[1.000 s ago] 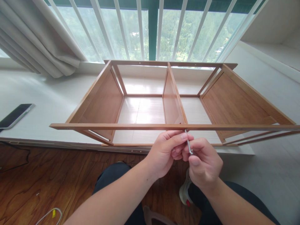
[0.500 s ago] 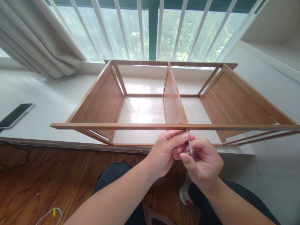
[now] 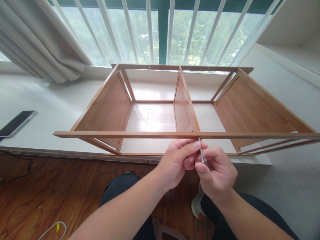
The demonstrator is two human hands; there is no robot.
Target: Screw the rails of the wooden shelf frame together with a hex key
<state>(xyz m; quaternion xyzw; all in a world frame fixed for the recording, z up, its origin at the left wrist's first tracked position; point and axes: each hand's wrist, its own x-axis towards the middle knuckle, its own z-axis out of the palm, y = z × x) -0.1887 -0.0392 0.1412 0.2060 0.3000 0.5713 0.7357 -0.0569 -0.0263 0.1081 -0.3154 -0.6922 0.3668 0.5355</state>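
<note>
A thin metal hex key runs from the front rail of a brown wooden shelf frame down between my hands. Its upper tip meets the rail where the middle panel joins it. My left hand is closed, thumb and fingers pinching the shaft just below the rail. Lower down, my right hand is closed round the bent end, which its thumb and fingers partly cover. Any screw head at the tip is too small to make out.
The frame lies on a white window ledge, its front rail jutting over the edge. A tablet-like device rests at left, below a grey curtain. A white cable lies on the wooden floor. A wall is close at right.
My right hand has turned the hex key's bent end; its short arm, which pointed left, is now mostly behind my thumb. My left hand and the frame stay put.
</note>
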